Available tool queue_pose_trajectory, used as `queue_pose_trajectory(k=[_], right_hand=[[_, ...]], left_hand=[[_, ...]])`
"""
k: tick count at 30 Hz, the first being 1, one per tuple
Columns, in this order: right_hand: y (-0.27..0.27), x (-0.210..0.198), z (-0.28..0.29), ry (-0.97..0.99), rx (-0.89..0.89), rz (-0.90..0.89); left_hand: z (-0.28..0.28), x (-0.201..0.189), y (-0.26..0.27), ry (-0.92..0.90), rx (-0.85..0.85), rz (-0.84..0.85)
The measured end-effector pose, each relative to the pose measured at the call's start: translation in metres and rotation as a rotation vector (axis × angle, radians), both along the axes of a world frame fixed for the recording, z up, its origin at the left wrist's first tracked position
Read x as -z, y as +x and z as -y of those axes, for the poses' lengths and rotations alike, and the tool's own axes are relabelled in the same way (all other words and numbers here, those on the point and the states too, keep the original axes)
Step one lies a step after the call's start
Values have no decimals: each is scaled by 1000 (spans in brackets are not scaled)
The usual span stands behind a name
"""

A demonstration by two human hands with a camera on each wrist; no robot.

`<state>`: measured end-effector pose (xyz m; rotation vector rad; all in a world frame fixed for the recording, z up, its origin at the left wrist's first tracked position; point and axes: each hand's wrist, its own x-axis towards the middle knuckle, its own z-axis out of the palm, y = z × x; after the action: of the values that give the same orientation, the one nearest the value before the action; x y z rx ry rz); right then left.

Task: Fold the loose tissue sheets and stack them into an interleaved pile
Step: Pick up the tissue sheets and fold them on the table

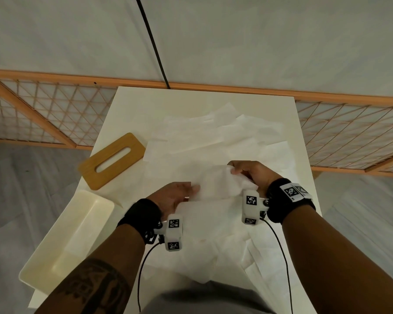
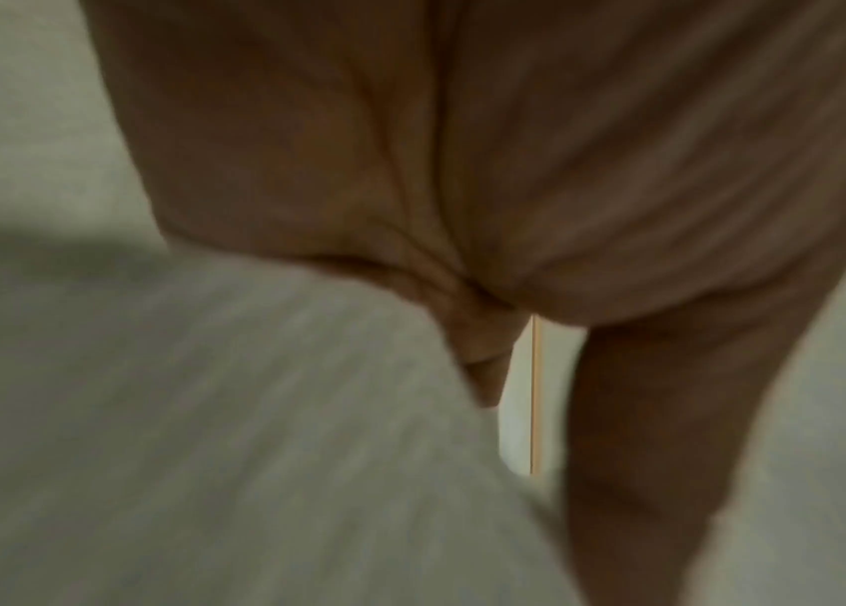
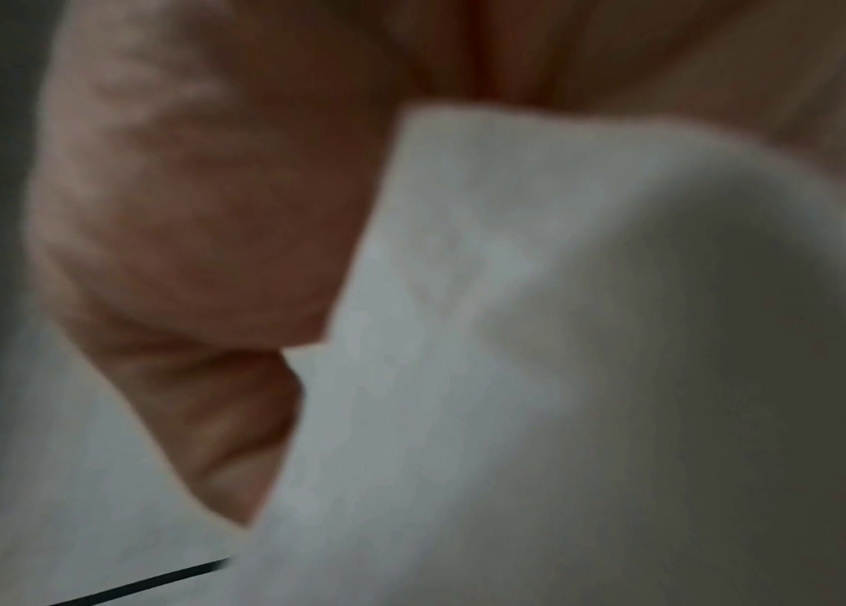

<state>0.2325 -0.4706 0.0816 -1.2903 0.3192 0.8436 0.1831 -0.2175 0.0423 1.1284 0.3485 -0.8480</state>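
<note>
Both hands are above the middle of the white table (image 1: 132,105), with one white tissue sheet (image 1: 216,184) stretched between them. My right hand (image 1: 247,173) grips the sheet's right end with curled fingers; in the right wrist view the tissue sheet (image 3: 514,328) bunches in the palm beside the thumb (image 3: 192,246). My left hand (image 1: 179,196) lies palm up under the left end with its fingers fairly straight. In the blurred left wrist view the tissue sheet (image 2: 202,410) drapes over the fingers, and the thumb (image 2: 643,430) stands apart from it. Several loose tissue sheets (image 1: 213,137) cover the table.
A wooden lid (image 1: 112,160) with a slot lies at the left of the table. A white plastic tray (image 1: 55,257) sits at the near left corner. More sheets hang over the near right edge. A black cable (image 1: 154,46) and a wooden lattice screen (image 1: 43,109) are behind the table.
</note>
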Motion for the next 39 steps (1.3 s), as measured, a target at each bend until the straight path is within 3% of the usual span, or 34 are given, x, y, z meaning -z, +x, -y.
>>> queue_pose_trajectory(k=[3,6,10,13,18,34,39], right_hand=[[-2,6,0,-52,60,51],[-9,16,6,-75,67,26],[-22,23,9,-128,-57,22],[-22,23,4,-133,-12,64],[-21,24,5,-24,78,22],[-36,39,15,-82,100,37],[-38,46,24,-69,101,22]], left_hand=[[1,2,2,71,-26,62],[-6,7,10,135,-225,73],[-14,13,13,113,-320,99],[-15,13,13,28,-318,136],[-20,15,15,39,-257,178],[-32,1,17,407,56,290],[-40,6,16,478,62,330]])
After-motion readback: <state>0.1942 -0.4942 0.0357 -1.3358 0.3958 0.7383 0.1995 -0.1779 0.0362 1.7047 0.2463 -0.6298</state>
